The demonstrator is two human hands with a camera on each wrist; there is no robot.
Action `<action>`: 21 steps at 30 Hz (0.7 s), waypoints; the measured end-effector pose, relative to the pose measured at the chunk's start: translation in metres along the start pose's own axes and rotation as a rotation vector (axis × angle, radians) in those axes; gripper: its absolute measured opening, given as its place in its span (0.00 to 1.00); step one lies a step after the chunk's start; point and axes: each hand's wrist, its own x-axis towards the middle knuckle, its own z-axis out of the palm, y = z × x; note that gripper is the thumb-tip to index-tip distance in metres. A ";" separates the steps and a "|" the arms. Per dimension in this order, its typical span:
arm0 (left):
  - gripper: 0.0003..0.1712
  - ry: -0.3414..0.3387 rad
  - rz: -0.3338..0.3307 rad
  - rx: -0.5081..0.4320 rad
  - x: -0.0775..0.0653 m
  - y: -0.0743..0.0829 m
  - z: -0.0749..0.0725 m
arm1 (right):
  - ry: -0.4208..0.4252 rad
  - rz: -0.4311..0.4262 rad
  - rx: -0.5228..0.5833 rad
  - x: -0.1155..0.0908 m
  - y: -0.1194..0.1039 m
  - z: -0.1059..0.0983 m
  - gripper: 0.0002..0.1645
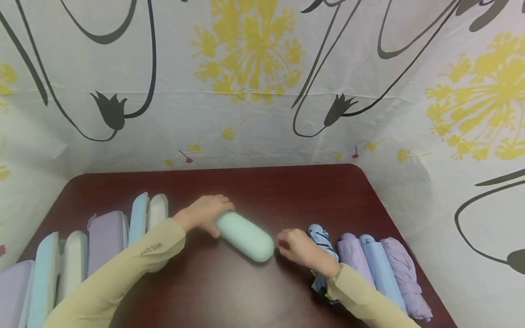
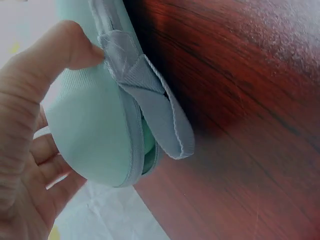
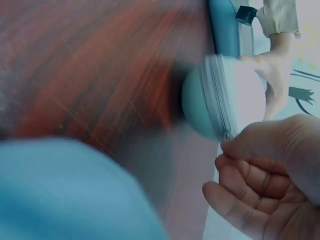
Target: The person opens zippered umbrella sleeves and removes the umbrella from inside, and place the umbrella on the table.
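Observation:
A mint-green zippered case [image 1: 245,236] with rounded ends lies slantwise on the table in front of me. My left hand [image 1: 208,214] grips its far left end, thumb on the near side and fingers round the back. In the left wrist view a grey fabric loop [image 2: 165,115] sticks out at that end, and the zipper seam gapes slightly there. At the other end my right hand [image 1: 301,248] pinches the zipper pull [image 3: 228,135] between thumb and curled index finger. The zipper [image 3: 216,92] runs along the case's edge in the right wrist view.
Several lavender, light blue and pale green cases [image 1: 105,237] stand on edge along the table's left side. On the right lie a patterned blue folded umbrella [image 1: 321,239], a plain blue one [image 1: 381,269] and lavender ones [image 1: 404,278]. A patterned cloth [image 1: 246,132] hangs behind the dark table [image 1: 262,187].

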 end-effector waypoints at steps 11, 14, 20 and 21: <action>0.37 0.040 -0.117 0.001 -0.010 0.006 0.005 | 0.056 0.121 0.037 -0.003 0.000 0.003 0.08; 0.36 0.052 -0.149 0.018 -0.013 0.011 0.006 | 0.041 0.168 0.069 -0.002 -0.001 0.004 0.07; 0.33 0.082 -0.211 0.017 -0.021 0.020 0.009 | 0.058 0.216 0.080 0.002 -0.003 0.007 0.06; 0.33 0.088 -0.219 0.014 -0.022 0.022 0.009 | 0.061 0.224 0.084 0.002 -0.004 0.008 0.07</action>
